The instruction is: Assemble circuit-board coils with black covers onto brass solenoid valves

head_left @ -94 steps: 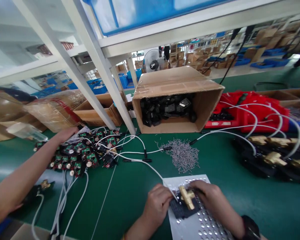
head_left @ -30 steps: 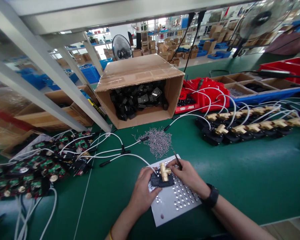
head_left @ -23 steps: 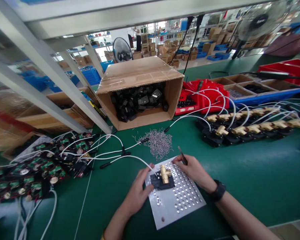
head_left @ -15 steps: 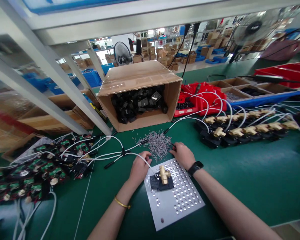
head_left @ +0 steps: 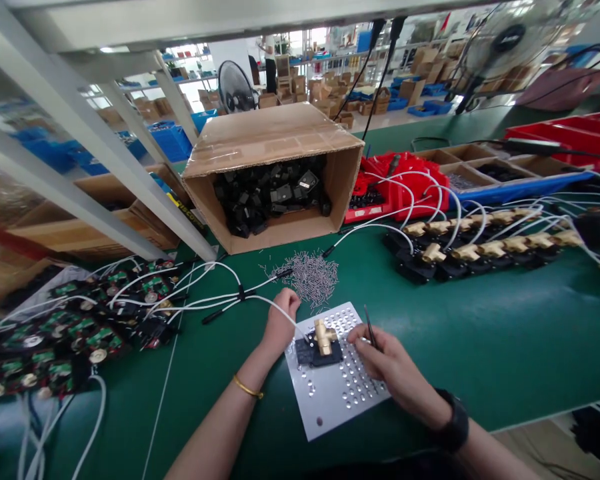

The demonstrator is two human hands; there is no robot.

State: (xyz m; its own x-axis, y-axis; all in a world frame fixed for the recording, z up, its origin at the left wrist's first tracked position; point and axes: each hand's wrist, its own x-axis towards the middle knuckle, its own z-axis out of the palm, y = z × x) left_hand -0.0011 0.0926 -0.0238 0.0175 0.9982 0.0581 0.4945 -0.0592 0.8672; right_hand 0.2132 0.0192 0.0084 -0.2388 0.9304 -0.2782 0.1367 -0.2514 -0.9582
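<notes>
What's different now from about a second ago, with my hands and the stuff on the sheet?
Your left hand let go of the black unit and moved forward, beside the pile of small metal pieces. Your right hand reached to the pile, then drew back over the sheet's right side. It still holds the slim dark tool; the unit still lies on the sheet.

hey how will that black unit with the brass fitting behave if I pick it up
The black unit probably stays rigid, judging by its boxy housing. The brass fitting on top looks like thick metal, so it may feel heavy for its size. The white cable curving away from it would likely flex and trail.
</notes>
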